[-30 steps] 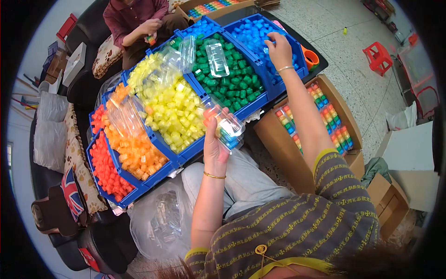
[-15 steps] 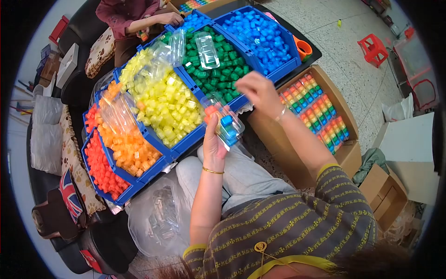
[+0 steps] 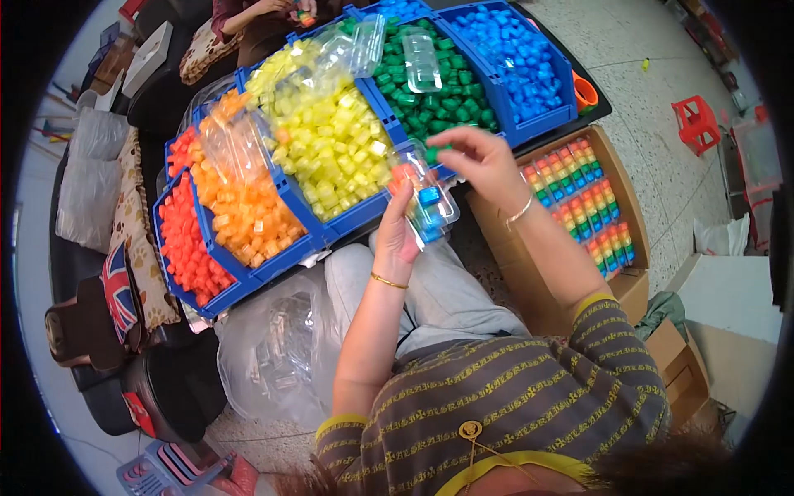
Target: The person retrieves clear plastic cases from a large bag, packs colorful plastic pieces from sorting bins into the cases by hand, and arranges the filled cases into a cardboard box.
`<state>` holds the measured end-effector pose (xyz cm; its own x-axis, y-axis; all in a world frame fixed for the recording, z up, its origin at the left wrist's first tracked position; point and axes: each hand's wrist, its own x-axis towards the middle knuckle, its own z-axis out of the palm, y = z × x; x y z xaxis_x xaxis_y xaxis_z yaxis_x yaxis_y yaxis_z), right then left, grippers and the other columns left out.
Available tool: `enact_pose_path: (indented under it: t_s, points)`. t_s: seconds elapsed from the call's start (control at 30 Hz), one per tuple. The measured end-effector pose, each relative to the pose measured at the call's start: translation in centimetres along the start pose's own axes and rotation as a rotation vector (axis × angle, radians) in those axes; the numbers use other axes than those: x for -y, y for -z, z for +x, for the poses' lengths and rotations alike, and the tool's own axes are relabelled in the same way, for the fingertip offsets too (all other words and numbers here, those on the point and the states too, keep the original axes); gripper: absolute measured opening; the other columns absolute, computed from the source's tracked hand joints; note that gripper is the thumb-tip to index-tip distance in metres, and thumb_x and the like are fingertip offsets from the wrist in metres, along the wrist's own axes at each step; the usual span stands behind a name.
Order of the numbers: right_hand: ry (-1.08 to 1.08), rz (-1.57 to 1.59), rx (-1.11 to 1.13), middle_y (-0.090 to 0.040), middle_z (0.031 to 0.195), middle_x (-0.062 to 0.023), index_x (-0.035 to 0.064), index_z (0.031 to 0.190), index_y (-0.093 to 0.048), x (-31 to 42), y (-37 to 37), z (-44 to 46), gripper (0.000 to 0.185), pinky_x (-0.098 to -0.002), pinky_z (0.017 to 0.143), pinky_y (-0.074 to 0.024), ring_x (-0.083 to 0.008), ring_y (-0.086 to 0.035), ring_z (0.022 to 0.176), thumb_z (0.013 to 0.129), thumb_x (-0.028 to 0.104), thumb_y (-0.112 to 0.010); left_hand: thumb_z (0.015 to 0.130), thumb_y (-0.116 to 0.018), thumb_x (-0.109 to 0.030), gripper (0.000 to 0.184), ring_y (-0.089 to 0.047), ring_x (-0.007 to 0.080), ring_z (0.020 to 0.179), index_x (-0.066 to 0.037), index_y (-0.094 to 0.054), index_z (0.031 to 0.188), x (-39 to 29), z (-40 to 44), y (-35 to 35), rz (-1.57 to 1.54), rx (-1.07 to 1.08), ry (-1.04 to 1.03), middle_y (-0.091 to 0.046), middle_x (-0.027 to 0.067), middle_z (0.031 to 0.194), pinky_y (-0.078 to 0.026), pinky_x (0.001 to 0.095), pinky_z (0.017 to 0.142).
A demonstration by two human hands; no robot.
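My left hand (image 3: 400, 233) is closed around a clear plastic blister tray (image 3: 445, 213) in front of the bins. Inside the tray are red-orange pieces (image 3: 405, 172) at one end and blue pieces (image 3: 429, 197) toward the other. Just above it, my right hand (image 3: 490, 169) pinches a small green cube (image 3: 435, 155) between thumb and fingertips. Behind that hand lies the bin of green cubes (image 3: 447, 103), with a clear tray (image 3: 421, 59) on top. Yellow cubes (image 3: 331, 153) fill the bin to its left.
Orange cubes (image 3: 256, 219), red cubes (image 3: 188, 240) and blue cubes (image 3: 517, 62) fill other bins. A cardboard box (image 3: 628, 178) with rows of filled rainbow packs stands at right. A plastic bag (image 3: 273, 355) holds clear trays at lower left. Another person's hand (image 3: 269, 7) shows at the top.
My right hand has come down from the green bin's edge toward the tray, and a green cube now shows in its fingers. The view has shifted, and the other person's hand has left the bins.
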<state>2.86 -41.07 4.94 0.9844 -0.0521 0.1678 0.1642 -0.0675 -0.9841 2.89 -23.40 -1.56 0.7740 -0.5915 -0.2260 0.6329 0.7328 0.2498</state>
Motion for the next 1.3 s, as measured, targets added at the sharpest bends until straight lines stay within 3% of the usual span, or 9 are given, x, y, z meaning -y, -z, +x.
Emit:
enact_pose_path:
  t_s: [0.27, 0.37, 0.47, 0.5, 0.67, 0.73, 0.87, 1.13, 1.3]
  points:
    - [0.342, -0.204, 0.314, -0.072, 0.095, -0.0057, 0.0038, 0.087, -0.071, -0.9, -2.8, -0.1, 0.012, -0.0305, 0.072, -0.0471, -0.0184, -0.059, 0.079, 0.075, 0.001, -0.071, 0.091, -0.064, -0.028, 0.047, -0.063, 0.0242, 0.104, -0.004, -0.048, 0.129, -2.1, -2.5, 0.7, 0.082, 0.002, -0.030, -0.062, 0.0131, 0.116, -0.054, 0.0394, 0.089]
    - [0.616, -0.758, -0.074, -0.065, 0.088, -0.0036, 0.0070, 0.088, -0.066, -2.0, -6.0, 3.0, 0.013, -0.0345, 0.071, -0.0461, -0.0252, -0.058, 0.084, 0.075, 0.006, -0.068, 0.094, -0.059, -0.035, 0.045, -0.066, 0.0210, 0.096, -0.010, -0.050, 0.130, -2.8, -4.5, 0.0, -0.010, -0.085, -0.112, -0.064, 0.0072, 0.112, -0.057, 0.0363, 0.080]
    - [0.686, -1.271, -0.049, -0.061, 0.087, -0.0014, 0.0105, 0.089, -0.064, -3.2, -8.4, 4.9, 0.012, -0.0353, 0.074, -0.0425, -0.0222, -0.054, 0.086, 0.076, 0.010, -0.062, 0.094, -0.058, -0.038, 0.047, -0.066, 0.0201, 0.094, -0.010, -0.050, 0.130, -3.4, -5.7, 2.1, 0.053, -0.084, -0.190, -0.064, 0.0071, 0.111, -0.058, 0.0347, 0.078]
    - [0.670, -1.328, -0.027, -0.058, 0.085, -0.0004, 0.0133, 0.089, -0.062, -3.8, -8.9, 5.1, 0.012, -0.0362, 0.076, -0.0396, -0.0209, -0.052, 0.086, 0.077, 0.013, -0.058, 0.090, -0.066, -0.031, 0.052, -0.061, 0.0232, 0.107, -0.005, -0.048, 0.131, -4.1, -6.3, 3.0, 0.006, -0.078, -0.142, -0.060, 0.0124, 0.122, -0.053, 0.0375, 0.091]
    - [0.712, -1.271, -0.063, -0.061, 0.085, -0.0018, 0.0119, 0.091, -0.064, -3.1, -9.8, 4.7, 0.014, -0.0370, 0.077, -0.0400, -0.0214, -0.054, 0.085, 0.077, 0.011, -0.063, 0.089, -0.066, -0.024, 0.048, -0.063, 0.0215, 0.102, -0.005, -0.050, 0.130, -5.3, -8.3, 4.3, -0.009, -0.053, -0.193, -0.062, 0.0110, 0.117, -0.054, 0.0356, 0.088]
    - [0.609, -0.755, -0.056, -0.065, 0.087, -0.0033, 0.0091, 0.096, -0.065, -1.2, -10.8, 3.6, 0.015, -0.0368, 0.076, -0.0405, -0.0233, -0.057, 0.086, 0.081, 0.010, -0.065, 0.090, -0.066, -0.024, 0.046, -0.063, 0.0211, 0.101, -0.004, -0.051, 0.128, -5.7, -8.9, 4.0, 0.003, -0.101, -0.222, -0.064, 0.0102, 0.112, -0.054, 0.0360, 0.088]
    - [0.423, -0.483, 0.389, -0.066, 0.093, -0.0054, 0.0076, 0.095, -0.069, 0.4, -13.9, 0.8, 0.014, -0.0357, 0.081, -0.0418, -0.0250, -0.057, 0.090, 0.082, 0.011, -0.068, 0.091, -0.065, -0.030, 0.045, -0.065, 0.0236, 0.099, -0.006, -0.051, 0.127, -6.6, -9.8, 5.9, -0.029, -0.016, -0.205, -0.063, 0.0118, 0.112, -0.056, 0.0366, 0.084]
    - [0.841, -0.642, 0.328, -0.059, 0.101, -0.0078, 0.0087, 0.098, -0.068, 0.0, -23.6, 3.3, 0.025, -0.0352, 0.079, -0.0455, -0.0261, -0.054, 0.092, 0.074, 0.004, -0.065, 0.090, -0.066, -0.031, 0.054, -0.057, 0.0261, 0.114, -0.007, -0.045, 0.134, -9.6, -15.0, 8.2, -0.195, 0.093, -0.395, -0.058, 0.0120, 0.125, -0.051, 0.0413, 0.094]
    - [0.906, -0.884, 0.419, -0.058, 0.102, -0.0085, 0.0087, 0.091, -0.063, -1.4, -28.6, 5.7, 0.018, -0.0355, 0.084, -0.0441, -0.0271, -0.053, 0.095, 0.073, 0.005, -0.063, 0.088, -0.069, -0.025, 0.055, -0.060, 0.0239, 0.105, -0.014, -0.045, 0.136, -12.1, -17.4, 10.4, -0.280, -0.037, -0.416, -0.060, 0.0093, 0.118, -0.053, 0.0413, 0.089]
